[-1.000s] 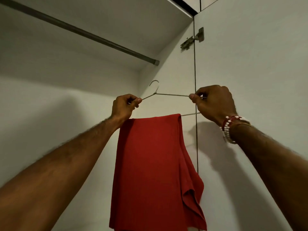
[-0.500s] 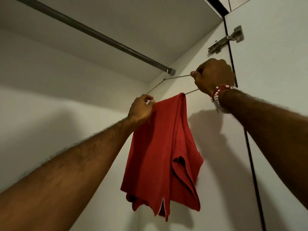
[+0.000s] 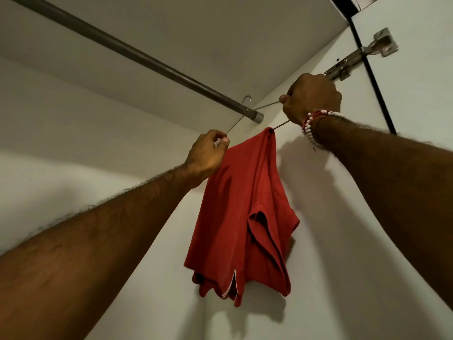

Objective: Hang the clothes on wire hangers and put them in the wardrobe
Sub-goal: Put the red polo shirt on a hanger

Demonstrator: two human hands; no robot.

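A red garment (image 3: pixel 245 212) hangs folded over the bottom bar of a thin wire hanger (image 3: pixel 266 106). My left hand (image 3: pixel 208 153) pinches the hanger's left corner. My right hand (image 3: pixel 310 98) grips its right corner, with a red and white bead bracelet on the wrist. The hanger's hook (image 3: pixel 75 101) sits over the dark wardrobe rail (image 3: pixel 137 55), close to the rail's right end by the side wall.
White wardrobe walls and a top panel enclose the space. A metal door hinge (image 3: pixel 360 57) is fixed on the right, just beyond my right hand. The rail runs bare toward the upper left.
Both hands have raised the hanger with the red garment from below the rail up to it, and the hook now sits over the rail. The view has tilted upward.
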